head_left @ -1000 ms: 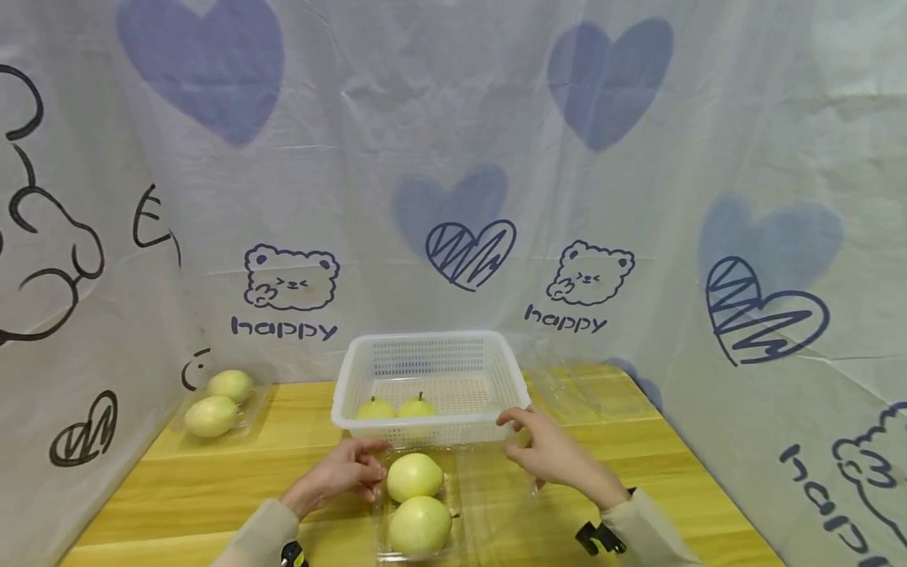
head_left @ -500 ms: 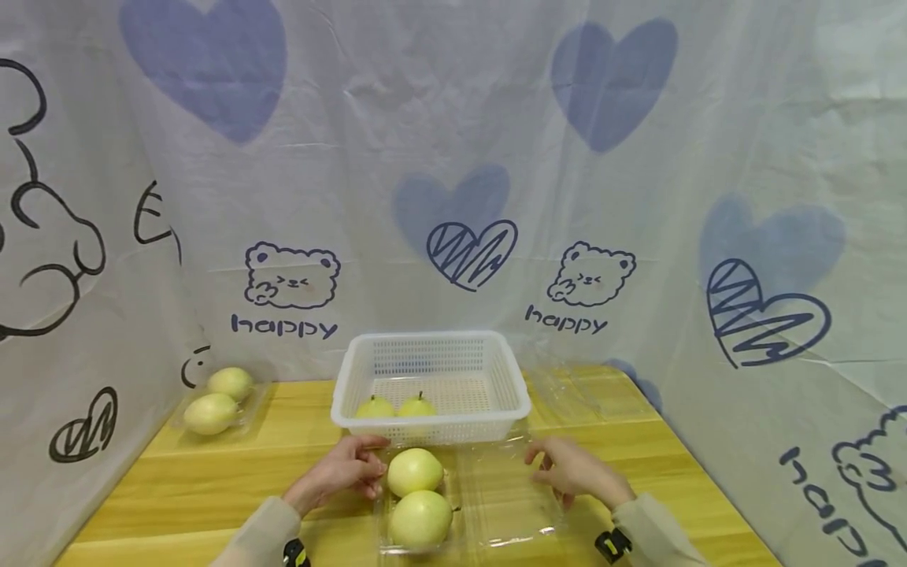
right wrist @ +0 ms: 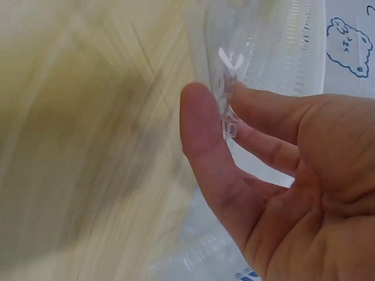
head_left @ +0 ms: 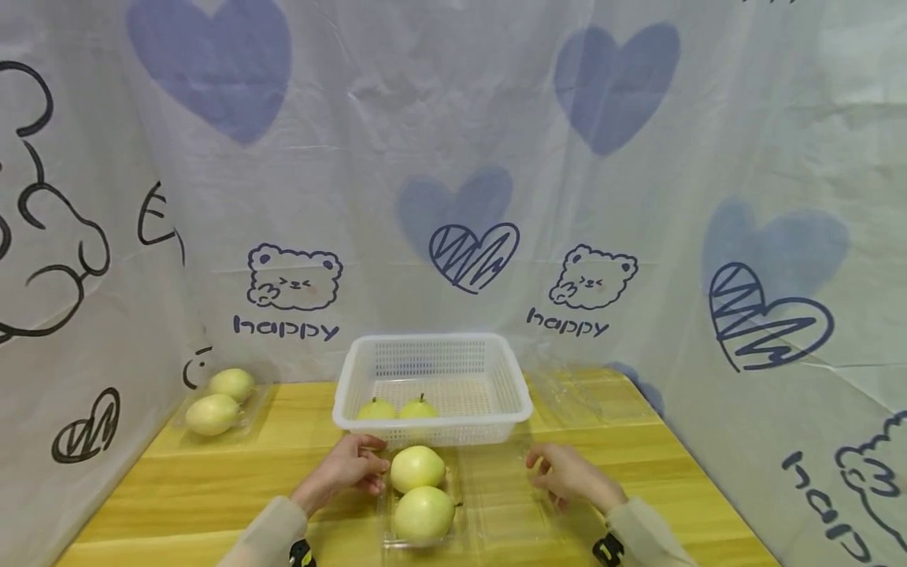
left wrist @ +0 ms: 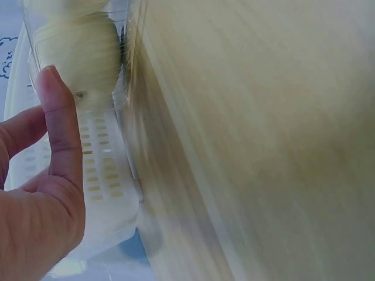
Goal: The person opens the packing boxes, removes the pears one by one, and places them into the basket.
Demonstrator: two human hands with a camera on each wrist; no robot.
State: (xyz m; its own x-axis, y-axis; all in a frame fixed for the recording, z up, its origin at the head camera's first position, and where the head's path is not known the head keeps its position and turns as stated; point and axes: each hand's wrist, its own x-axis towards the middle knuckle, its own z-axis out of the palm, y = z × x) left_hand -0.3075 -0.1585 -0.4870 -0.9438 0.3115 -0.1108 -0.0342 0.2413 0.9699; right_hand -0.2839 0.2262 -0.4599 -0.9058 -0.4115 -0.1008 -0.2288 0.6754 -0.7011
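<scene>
Just in front of the white perforated plastic basket [head_left: 432, 424], on the yellow wood-grained bench [head_left: 234, 492], lies a clear plastic box [head_left: 420, 543] carrying two round yellow-green pears [head_left: 424, 516], one nearer the basket than the other. The left hand [head_left: 344, 470] has its bent fingers at the box's left edge; the left wrist view shows a fingertip against the clear wall beside a pear, but whether that grip pinches it I cannot tell. The right hand [head_left: 572, 477], in front of the basket's right end, seems barely to touch anything in the head view, yet the right wrist view shows its grip pinching the edge of a clear plastic lid [right wrist: 206, 50] between thumb and finger. Only the head view shows two stemmed pears [head_left: 418, 407] inside the basket, a second clear box with two pears [head_left: 212, 414] to its left, and clear plastic containers [head_left: 611, 394] to its right.
</scene>
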